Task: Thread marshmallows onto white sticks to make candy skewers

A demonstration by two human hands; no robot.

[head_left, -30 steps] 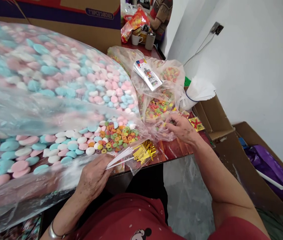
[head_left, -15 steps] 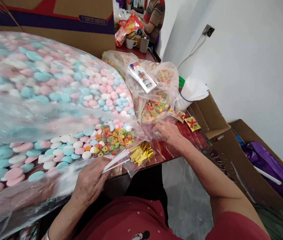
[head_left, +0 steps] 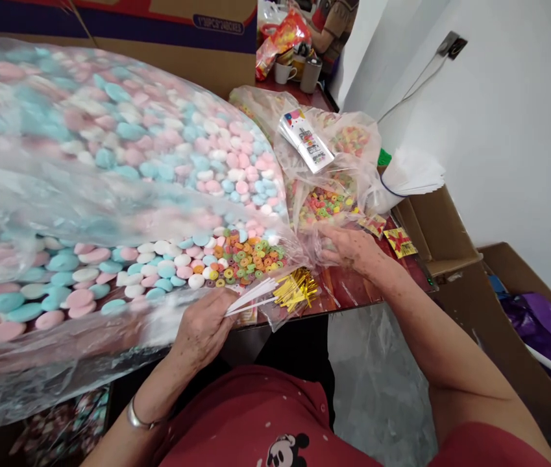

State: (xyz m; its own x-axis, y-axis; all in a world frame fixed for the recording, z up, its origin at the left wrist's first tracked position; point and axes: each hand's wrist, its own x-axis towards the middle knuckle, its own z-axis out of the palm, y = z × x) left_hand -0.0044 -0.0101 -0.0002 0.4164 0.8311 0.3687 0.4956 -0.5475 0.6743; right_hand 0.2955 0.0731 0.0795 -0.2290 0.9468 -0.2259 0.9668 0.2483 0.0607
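Observation:
My left hand (head_left: 207,324) is closed around a few thin white sticks (head_left: 254,296), which point right over the table's front edge. Beside their tips lies a bundle of gold twist ties (head_left: 296,288) on clear plastic. My right hand (head_left: 355,250) has its fingers curled into the crumpled clear edge of a plastic bag (head_left: 310,241); the fingertips are partly hidden. Just behind it, ring-shaped candies (head_left: 326,202) show through clear plastic. A pile of loose coloured ring candies (head_left: 250,256) sits between my hands, at the mouth of a big bag of pastel candies (head_left: 163,162).
A packet of printed cards (head_left: 307,141) lies on the candy bags. Behind it stand a white mug (head_left: 283,73) and a large carton (head_left: 158,61). To the right are a container of white paper pieces (head_left: 411,172), yellow-red sachets (head_left: 400,242) and open cardboard boxes (head_left: 455,256). Another person's arm (head_left: 326,35) shows at the back.
The view has shifted left, so everything appears further right. My right hand has turned slightly, its fingers deeper in the clear plastic. My left hand still holds the white sticks.

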